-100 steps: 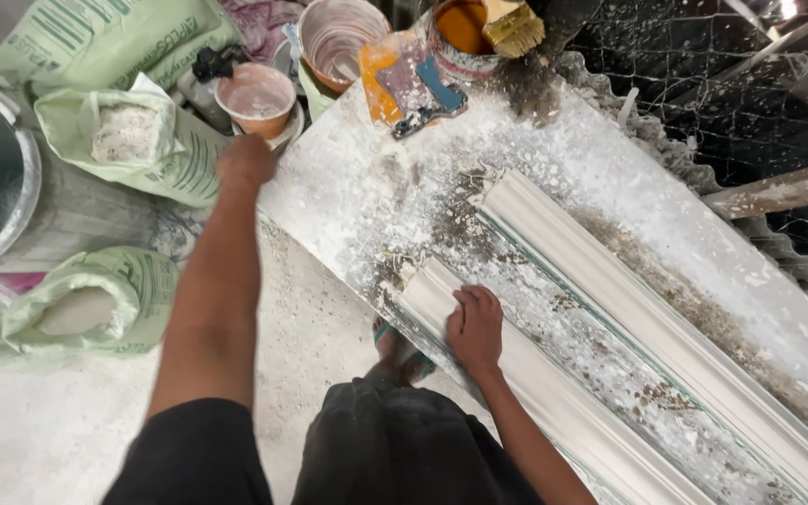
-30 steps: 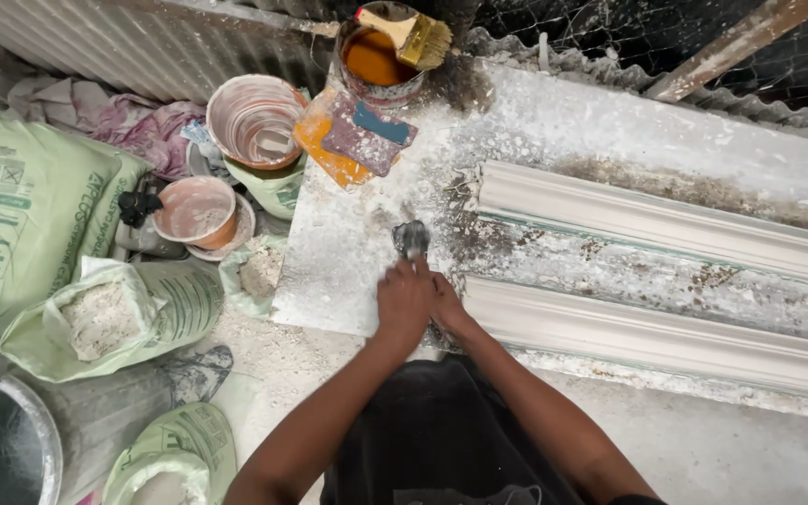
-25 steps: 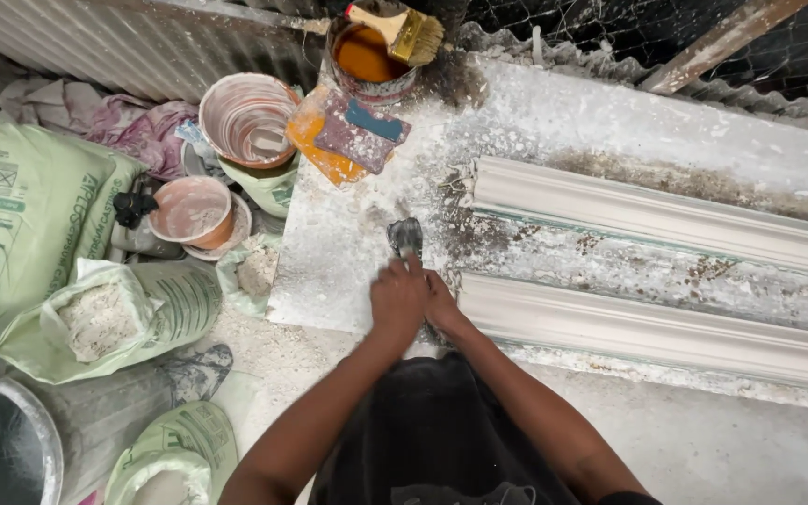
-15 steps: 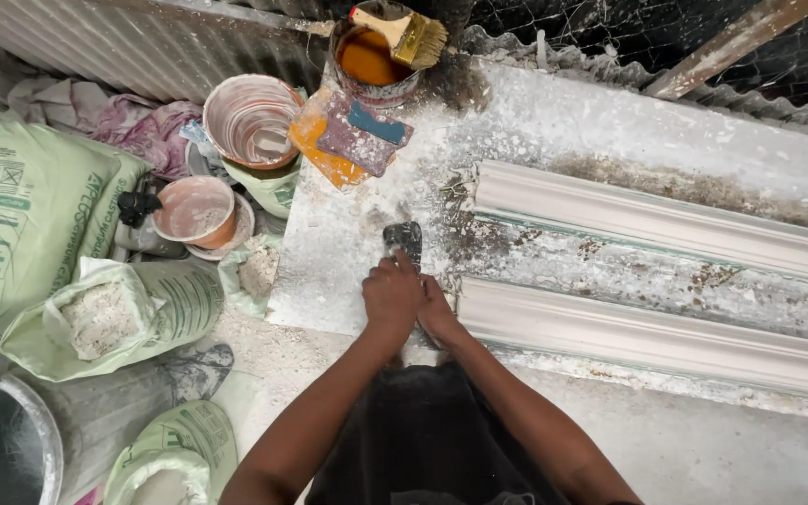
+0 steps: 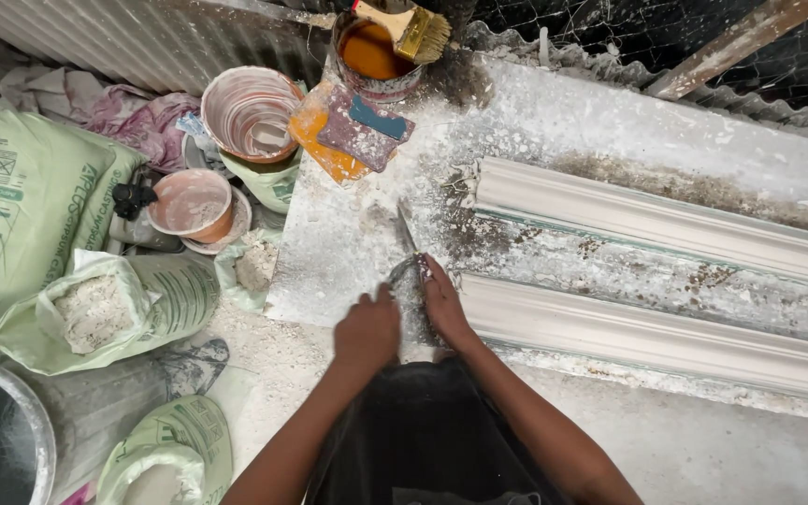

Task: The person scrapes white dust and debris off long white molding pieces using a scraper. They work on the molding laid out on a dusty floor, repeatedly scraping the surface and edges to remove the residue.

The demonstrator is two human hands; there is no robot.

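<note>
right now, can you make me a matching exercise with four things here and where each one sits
Things:
1. brush
2. scraper
3. open sack
4. moulding

Places:
A. between both hands, on the slab's near edge
B. on the floor at left, white powder showing inside
C. across the top of the tin of orange liquid
D. lengthwise on the slab, right of the hands

Pairs: 1-C, 2-A, 3-B, 4-D
</note>
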